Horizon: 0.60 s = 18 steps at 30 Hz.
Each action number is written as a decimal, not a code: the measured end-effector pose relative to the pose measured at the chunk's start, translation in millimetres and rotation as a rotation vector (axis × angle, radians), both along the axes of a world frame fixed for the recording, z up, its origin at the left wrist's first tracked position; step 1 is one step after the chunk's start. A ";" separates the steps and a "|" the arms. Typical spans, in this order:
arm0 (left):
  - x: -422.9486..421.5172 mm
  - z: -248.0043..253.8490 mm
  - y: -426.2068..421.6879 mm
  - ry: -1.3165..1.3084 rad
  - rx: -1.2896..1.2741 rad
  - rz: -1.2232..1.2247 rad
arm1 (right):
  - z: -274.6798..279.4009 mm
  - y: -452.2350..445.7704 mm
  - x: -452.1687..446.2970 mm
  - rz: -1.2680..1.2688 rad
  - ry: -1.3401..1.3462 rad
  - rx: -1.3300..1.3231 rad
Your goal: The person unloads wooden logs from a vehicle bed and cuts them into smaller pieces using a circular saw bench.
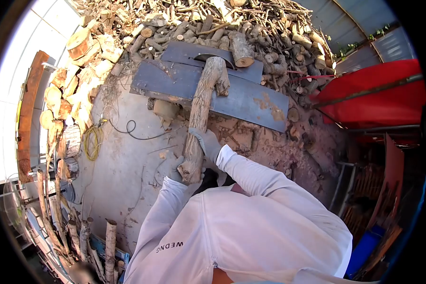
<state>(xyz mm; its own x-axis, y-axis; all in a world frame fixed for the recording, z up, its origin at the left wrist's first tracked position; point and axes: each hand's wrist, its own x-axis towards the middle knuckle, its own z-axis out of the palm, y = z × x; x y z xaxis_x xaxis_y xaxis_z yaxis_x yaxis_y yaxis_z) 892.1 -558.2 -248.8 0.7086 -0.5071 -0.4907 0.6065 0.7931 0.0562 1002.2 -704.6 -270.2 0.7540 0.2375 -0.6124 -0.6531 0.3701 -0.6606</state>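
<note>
A long, bark-covered log (201, 104) with a short branch stub near its far end lies across the metal saw table (253, 106). Its near end sticks out over the table's front edge toward my body. My left hand (173, 170), in a grey glove, grips the left side of that near end, some fingers hidden beneath the wood. Farther up, my right hand (207, 143), also gloved, is closed on the log from the right. The dark arc of a round saw blade (227, 60) rises just beside the log's far end, partly hidden by it.
A thick cut log (241, 51) rests at the table's back. Behind is a large heap of logs and branches (175, 23). Split wood (71, 97) is stacked left, near a coiled yellow cable (93, 143). Upright poles (110, 246) stand lower left; a red cover (374, 94) hangs right.
</note>
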 end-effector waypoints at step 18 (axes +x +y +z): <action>26.3 -80.5 -101.2 -0.278 0.549 -0.534 | -22.1 -133.6 3.3 0.010 -0.074 -0.630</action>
<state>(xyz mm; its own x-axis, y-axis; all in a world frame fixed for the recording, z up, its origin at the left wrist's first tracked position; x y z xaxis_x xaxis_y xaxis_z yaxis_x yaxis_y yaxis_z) 918.4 -659.4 -329.3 0.5722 -0.5492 -0.6091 0.8014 0.2167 0.5575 1005.6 -838.2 -292.3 0.7994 -0.1442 -0.5833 -0.5987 -0.1104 -0.7933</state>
